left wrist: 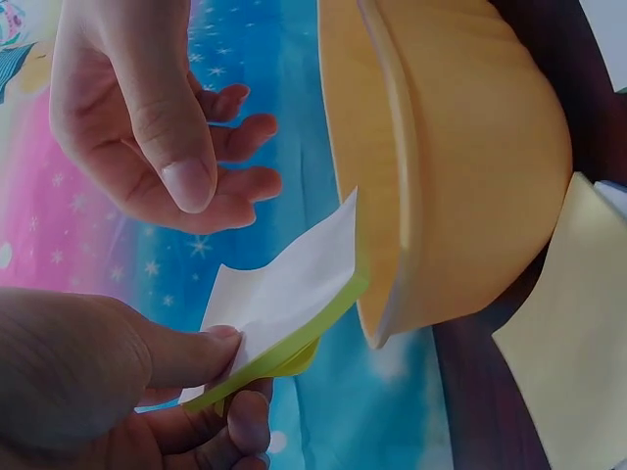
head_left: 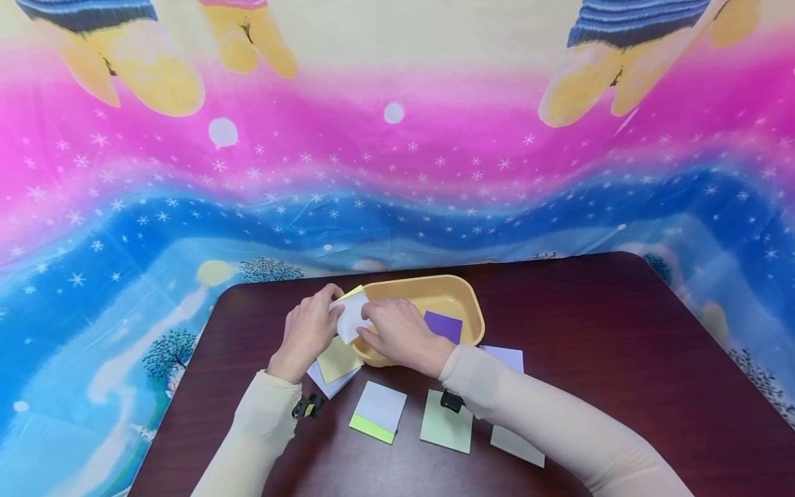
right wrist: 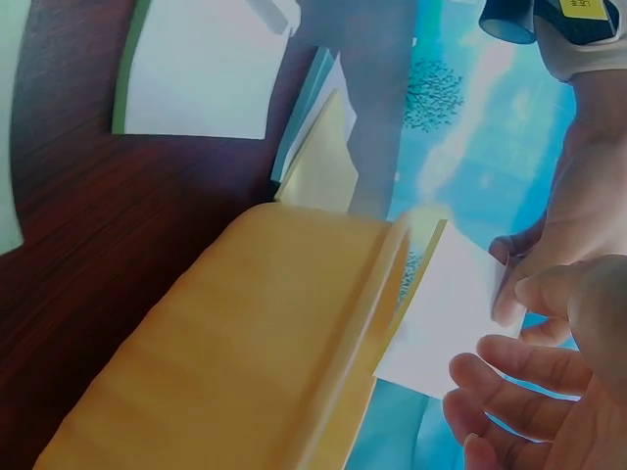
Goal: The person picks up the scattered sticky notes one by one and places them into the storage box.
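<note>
Between its thumb and fingers, my left hand [head_left: 307,330] pinches a sticky-note pad [head_left: 352,316] over the left end of a yellow plastic bin [head_left: 477,312]. The pad's white face and yellow-green edge [left wrist: 318,323] show in the left wrist view, with its top sheet curving up. Close beside the pad is my right hand [head_left: 406,333], its fingers loosely bent and, in the left wrist view, apart from the paper. Inside the bin a purple square pad [head_left: 442,326] leans by the right side; my right hand hides part of the bin.
Left of the bin, a pale yellow pad [head_left: 340,360] overlaps a lavender-white one [head_left: 335,386]. In front lie a white pad with a green edge [head_left: 380,406], a pale green pad [head_left: 437,424] and another pad [head_left: 518,447] partly under my right forearm. A lavender pad [head_left: 506,356] lies to the right.
</note>
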`<state>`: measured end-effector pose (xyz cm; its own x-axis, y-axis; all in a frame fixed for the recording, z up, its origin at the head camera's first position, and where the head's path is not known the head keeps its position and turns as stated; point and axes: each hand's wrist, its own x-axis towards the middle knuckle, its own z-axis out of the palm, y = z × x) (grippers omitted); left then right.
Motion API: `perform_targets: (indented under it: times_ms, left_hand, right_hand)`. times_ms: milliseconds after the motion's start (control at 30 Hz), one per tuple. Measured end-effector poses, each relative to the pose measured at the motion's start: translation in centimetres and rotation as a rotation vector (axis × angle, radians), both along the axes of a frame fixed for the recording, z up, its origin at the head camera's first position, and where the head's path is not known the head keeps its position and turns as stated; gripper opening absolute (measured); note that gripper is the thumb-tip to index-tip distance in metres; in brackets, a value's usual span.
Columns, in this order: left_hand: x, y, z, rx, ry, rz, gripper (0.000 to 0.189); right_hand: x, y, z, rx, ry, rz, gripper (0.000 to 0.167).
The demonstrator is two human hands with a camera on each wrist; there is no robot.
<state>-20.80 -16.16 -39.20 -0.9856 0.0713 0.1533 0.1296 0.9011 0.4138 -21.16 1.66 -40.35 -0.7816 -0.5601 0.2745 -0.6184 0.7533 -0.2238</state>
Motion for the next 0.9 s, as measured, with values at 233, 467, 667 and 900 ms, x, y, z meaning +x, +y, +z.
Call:
perform_targets:
  times_ms: [233, 467, 667, 900]
  left_hand:
    - [-0.1, 0.7, -0.5, -0.013, -0.012, 0.003, 0.019]
    - [-0.3, 1.1, -0.6, -0.021, -0.004, -0.011, 0.021]
    - [-0.5, 1.6, -0.7, -0.022, -0.004, -0.021, 0.022]
    - [-0.8, 2.2, -1.1, -0.037, -0.020, -0.036, 0.021]
  right_hand:
    - [-0.2, 0.6, -0.4, -0.006, 0.033, 0.006, 0.019]
    - [-0.5, 1.2, -0.7, -0.011, 0.043, 0.013, 0.020]
    - [-0.6, 1.7, -0.9, 0.001, 0.021, 0.002, 0.021]
    - [-0.7, 2.2, -1.3, 0.013, 0.022, -0.019, 0.021]
